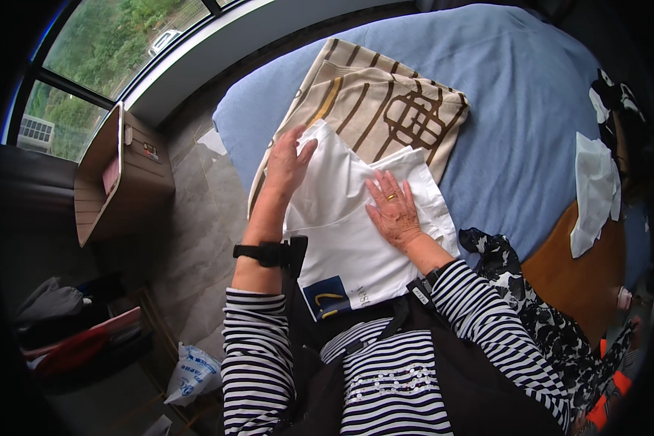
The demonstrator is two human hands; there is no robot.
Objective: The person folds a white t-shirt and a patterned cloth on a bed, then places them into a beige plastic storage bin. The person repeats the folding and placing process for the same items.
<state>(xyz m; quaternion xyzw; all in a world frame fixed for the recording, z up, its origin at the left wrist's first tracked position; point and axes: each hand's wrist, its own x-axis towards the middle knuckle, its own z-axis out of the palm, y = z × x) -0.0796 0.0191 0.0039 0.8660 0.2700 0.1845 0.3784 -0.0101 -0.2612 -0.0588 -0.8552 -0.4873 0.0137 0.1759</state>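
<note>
A white garment (338,243), perhaps a T-shirt, lies partly folded in front of me, with a dark blue printed patch at its near end. My right hand (395,214) rests flat on its right side, fingers spread, a ring on one finger. At its far left edge is my left hand (289,161), thumb apart from the bent fingers and nothing visibly gripped. Under and beyond the white garment lies a beige knitted piece (374,98) with brown stripes and a brown pattern. Part of it is covered, so its full shape cannot be told.
A blue-covered bed (516,94) bears the garments. To its right are a white cloth (594,192), a brown surface (578,247) and black-and-white patterned fabric (519,298). A brown bin (134,167) stands by the window. At lower left are piled clothes (87,338) and a white plastic bag (194,374).
</note>
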